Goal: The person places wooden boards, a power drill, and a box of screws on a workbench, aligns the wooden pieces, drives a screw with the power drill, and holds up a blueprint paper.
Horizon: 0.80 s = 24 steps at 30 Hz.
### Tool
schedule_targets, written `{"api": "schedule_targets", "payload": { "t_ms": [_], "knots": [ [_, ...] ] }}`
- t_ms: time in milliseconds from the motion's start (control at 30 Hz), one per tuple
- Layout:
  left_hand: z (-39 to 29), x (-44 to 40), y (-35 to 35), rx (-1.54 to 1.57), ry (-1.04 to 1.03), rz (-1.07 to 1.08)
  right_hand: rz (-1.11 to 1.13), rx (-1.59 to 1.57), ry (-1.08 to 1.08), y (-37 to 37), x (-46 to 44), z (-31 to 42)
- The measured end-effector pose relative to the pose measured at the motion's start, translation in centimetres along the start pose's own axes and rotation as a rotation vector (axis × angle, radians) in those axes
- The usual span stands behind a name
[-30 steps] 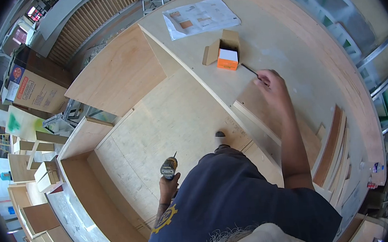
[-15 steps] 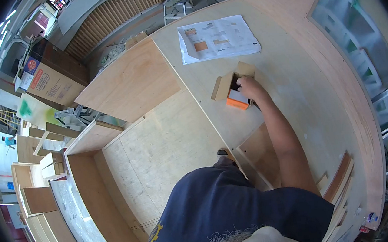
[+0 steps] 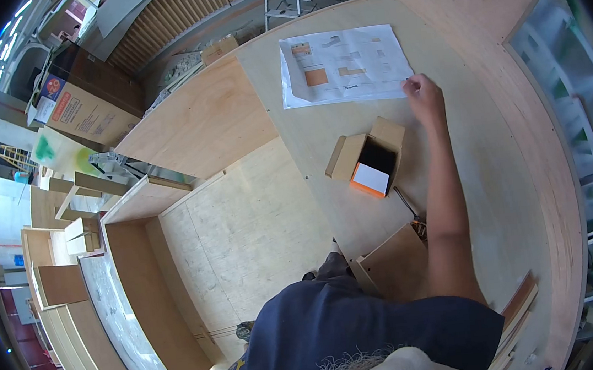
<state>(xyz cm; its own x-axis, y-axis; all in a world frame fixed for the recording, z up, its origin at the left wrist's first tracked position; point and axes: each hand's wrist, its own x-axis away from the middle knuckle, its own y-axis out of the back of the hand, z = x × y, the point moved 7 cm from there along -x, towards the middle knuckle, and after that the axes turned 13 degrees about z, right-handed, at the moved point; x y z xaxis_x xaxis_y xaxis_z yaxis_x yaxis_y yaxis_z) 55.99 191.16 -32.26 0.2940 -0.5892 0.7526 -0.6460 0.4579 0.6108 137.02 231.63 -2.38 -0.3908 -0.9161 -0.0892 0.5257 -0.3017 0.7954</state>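
Note:
My right hand (image 3: pixel 423 96) has its fingers curled together at the right edge of the printed drawing sheets (image 3: pixel 346 66). Whether it pinches the paper or something small is hidden. Below it on the plywood counter stands an open cardboard box (image 3: pixel 386 136) with its flaps up, a dark inside and an orange-and-white front. A tool with a thin dark shaft and an orange-and-black handle, like a screwdriver (image 3: pixel 414 215), lies beside the box, partly behind my forearm. My left hand is out of view.
A raised wooden panel (image 3: pixel 197 116) adjoins the counter's left edge. Wood strips (image 3: pixel 515 306) lie at the lower right. A large carton (image 3: pixel 86 109) and a step stool (image 3: pixel 286 0) stand beyond, and an open wooden cabinet frame (image 3: pixel 154 298) is at the left.
My right hand has left the cardboard box and moved up and right to the drawing sheets' edge. The box's inside and the tool beside it show more now.

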Motion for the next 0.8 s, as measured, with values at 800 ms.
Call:
{"api": "schedule_targets", "payload": {
  "t_ms": [800],
  "knots": [
    [3.7, -7.3, -0.2, 0.031, 0.084, 0.029, 0.058, -1.236, -0.277, -9.1, -7.2, -5.2]
  ]
}}
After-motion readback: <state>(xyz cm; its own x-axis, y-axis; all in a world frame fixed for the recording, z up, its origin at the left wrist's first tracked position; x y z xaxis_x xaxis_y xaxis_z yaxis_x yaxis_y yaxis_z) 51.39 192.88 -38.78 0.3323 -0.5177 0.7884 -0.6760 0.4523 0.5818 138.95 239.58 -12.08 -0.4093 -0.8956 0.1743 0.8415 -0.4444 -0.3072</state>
